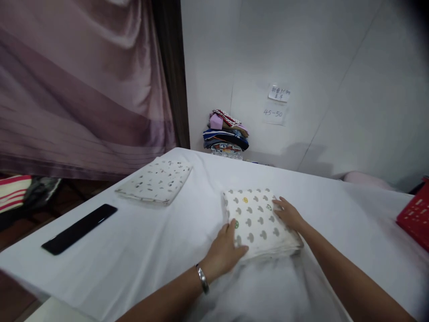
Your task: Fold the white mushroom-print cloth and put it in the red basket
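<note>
A folded white cloth (pixel 258 219) printed with grey mushroom-like shapes and a few coloured ones lies on the white-covered table (pixel 201 201). At its left edge rests my left hand (pixel 226 250), thumb and fingers apart, a metal bracelet on the wrist. My right hand (pixel 288 213) touches the opposite edge, its fingers stretched over the top. Neither hand is closed around the cloth. Further left lies another folded white cloth (pixel 157 181) with small scattered motifs, apart from both hands.
A black flat slab (pixel 80 229) lies near the table's left edge. Behind the far edge, folded fabrics (pixel 226 134) are stacked against the wall (pixel 295 53), which bears paper notes (pixel 275 112). A red object (pixel 415 214) stands at the right; a pinkish curtain (pixel 83 89) hangs at the left.
</note>
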{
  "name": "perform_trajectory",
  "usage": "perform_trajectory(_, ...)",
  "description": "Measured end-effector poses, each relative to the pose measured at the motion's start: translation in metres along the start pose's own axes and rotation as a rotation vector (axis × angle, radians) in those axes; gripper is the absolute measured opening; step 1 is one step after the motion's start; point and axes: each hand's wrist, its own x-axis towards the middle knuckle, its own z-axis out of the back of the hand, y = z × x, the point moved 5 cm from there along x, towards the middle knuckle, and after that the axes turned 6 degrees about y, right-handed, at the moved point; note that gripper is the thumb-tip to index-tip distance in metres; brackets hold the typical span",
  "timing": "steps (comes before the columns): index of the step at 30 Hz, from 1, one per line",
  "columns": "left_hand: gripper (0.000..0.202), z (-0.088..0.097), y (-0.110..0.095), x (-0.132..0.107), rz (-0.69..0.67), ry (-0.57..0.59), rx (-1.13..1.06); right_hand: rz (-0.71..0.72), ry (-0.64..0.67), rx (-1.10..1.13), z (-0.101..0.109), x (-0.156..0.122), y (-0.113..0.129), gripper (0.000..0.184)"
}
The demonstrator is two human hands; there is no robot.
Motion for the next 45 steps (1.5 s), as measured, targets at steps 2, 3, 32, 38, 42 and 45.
perform_trajectory(2,0.086,-0.003,-0.003,-0.010,0.018,0.016,-0.090,0.048,0.033,-0.179,0.013,0.004,0.014,0.047)
perform_trajectory(3,0.086,-0.002,-0.004,-0.012,0.016,0.008,-0.137,0.089,0.030,-0.224,0.017,0.004,0.027,0.047)
perform_trajectory(32,0.037,0.072,0.053,0.149,-0.093,-0.203,-0.115,0.550,0.233,-0.219,-0.063,-0.081,0.155,0.059)
perform_trajectory(38,0.029,0.072,0.059,0.161,0.038,-0.244,-0.086,0.543,0.235,-0.241,-0.066,-0.077,0.155,0.059)
perform_trajectory(42,0.029,0.078,0.059,0.162,0.032,-0.210,-0.063,0.542,0.227,-0.238,-0.063,-0.078,0.156,0.058)
perform_trajectory(45,0.033,0.085,0.047,0.157,0.017,-0.212,-0.009,0.539,0.244,-0.210,-0.063,-0.078,0.157,0.059)
